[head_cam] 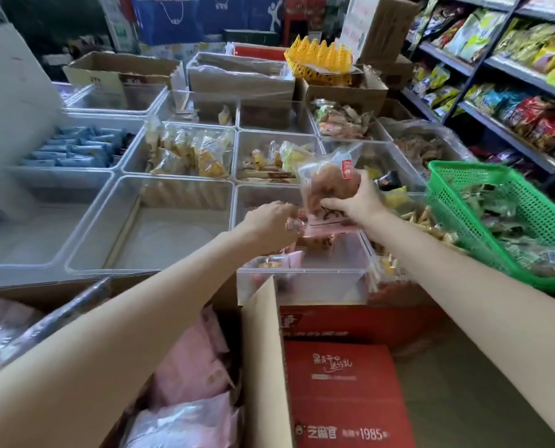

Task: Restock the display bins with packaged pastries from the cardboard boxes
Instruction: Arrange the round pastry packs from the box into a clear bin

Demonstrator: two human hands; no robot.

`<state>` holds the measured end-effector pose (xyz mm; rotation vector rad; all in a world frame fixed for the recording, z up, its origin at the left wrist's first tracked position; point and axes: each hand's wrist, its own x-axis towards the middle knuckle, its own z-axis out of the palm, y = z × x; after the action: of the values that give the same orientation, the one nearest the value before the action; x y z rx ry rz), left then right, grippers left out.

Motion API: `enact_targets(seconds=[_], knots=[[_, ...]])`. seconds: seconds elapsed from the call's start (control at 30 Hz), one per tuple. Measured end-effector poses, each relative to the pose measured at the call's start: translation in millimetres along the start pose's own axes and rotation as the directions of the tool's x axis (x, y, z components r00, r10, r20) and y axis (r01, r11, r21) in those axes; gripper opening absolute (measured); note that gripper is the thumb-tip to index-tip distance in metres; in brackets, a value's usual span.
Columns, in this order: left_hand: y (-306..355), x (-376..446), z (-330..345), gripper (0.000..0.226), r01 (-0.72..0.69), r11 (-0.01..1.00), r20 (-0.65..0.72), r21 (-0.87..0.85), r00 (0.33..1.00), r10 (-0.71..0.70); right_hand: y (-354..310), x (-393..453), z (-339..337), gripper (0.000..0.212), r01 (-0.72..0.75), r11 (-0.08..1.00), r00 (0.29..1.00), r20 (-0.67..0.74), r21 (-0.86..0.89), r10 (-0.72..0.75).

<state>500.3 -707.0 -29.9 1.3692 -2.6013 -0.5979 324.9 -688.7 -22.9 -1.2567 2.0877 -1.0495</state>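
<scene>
Nearest, an open brown cardboard box (263, 367) is holding pink-wrapped packaged pastries (192, 373). Beyond it, over a clear plastic display bin (302, 279), the left hand (272, 224) is pinching a small pink packet (293, 225), while the right hand (356, 202) is grasping a clear-wrapped brown pastry (329, 185). A green mesh basket (463, 202) is sitting to the right.

The cardboard box (260, 367) sits in front of the bins (159, 221); a basket (495, 202) is right, shelves (512, 69) maybe behind it.
</scene>
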Motion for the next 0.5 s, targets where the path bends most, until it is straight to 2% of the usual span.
enact_targets(seconds=[0.03,0.07,0.13,0.17,0.23,0.33,0.4,0.5], knots=[[-0.6,8.0,4.8,0.04,0.032,0.999,0.046,0.035,0.998,-0.033,9.2,14.6,-3.7,0.076,0.123,0.971,0.992,0.024,-0.203,-0.12],[-4.7,17.8,13.2,0.037,0.047,0.997,0.073,0.062,0.996,-0.051,16.8,26.9,-4.5,0.074,0.222,0.893,0.975,0.093,-0.391,-0.202],[-7.7,31.2,27.0,0.033,0.072,0.99,0.123,0.118,0.989,-0.086,30.0,47.4,1.5,0.067,0.364,0.644,0.931,0.274,-0.673,-0.239],[-8.9,36.8,33.4,0.033,0.069,0.986,0.155,0.151,0.984,-0.093,35.5,54.5,7.0,0.063,0.423,0.524,0.906,0.357,-0.739,-0.228],[-16.7,54.8,50.8,0.032,0.036,0.973,0.204,0.23,0.975,-0.085,44.1,65.4,22.4,0.057,0.521,0.35,0.853,0.478,-0.778,-0.209],[-31.1,73.4,74.3,0.027,-0.035,0.944,0.324,0.327,0.943,-0.077,52.6,74.7,52.6,0.044,0.611,0.142,0.789,0.585,-0.779,-0.189],[-39.3,79.0,85.3,0.029,-0.047,0.921,0.388,0.387,0.915,-0.116,55.4,78.8,70.6,0.039,0.609,0.085,0.79,0.593,-0.789,-0.152],[-53.2,87.6,92.7,0.033,-0.042,0.904,0.403,0.425,0.903,-0.148,51.5,82.4,79.1,0.039,0.573,0.08,0.818,0.563,-0.816,-0.117]])
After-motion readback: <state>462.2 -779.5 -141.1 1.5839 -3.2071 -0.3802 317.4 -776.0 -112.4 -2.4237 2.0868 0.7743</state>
